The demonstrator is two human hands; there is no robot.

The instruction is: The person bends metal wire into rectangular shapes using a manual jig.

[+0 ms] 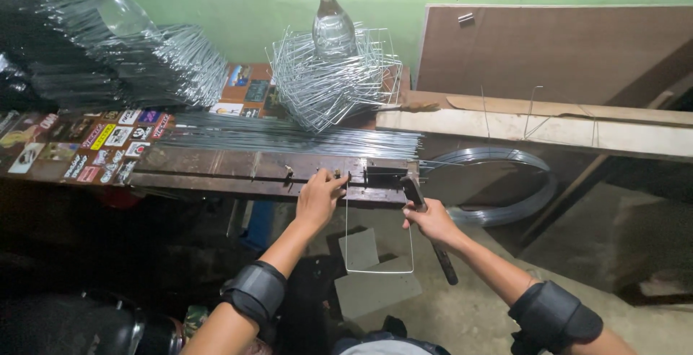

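Wire is what everything here turns on, and the piece in hand is a thin rod already bent into a three-sided frame (378, 254) that hangs down from the front of the long metal bending jig (267, 171) bolted along the bench edge. Taking that jig as the landmark: the left hand (318, 197) sits against its front face near the right end, fingers closed and pinching the top of the frame's left leg where it meets the jig. The right hand (432, 219) is just off the jig's right end, wrapped tight round the dark lever handle (427, 228), which slopes down and away from the jig toward the floor. Behind the jig lies a flat bundle of straight wire rods (289, 137), and beyond those a loose stack of finished wire frames (332, 80) with a clear bottle with a red cap (330, 23) standing on top. Far to the jig's left another heap of frames (123, 59) carries a bottle with a yellow cap (119, 8). Past the right end a coil of wire (498, 182) leans under a pale wooden plank (534, 127). I'd judge a bend is under way at the frame's upper end; the next move seems to call for a steady swing of the lever while the left hand keeps the wire seated and square, since a slip there would skew the corner
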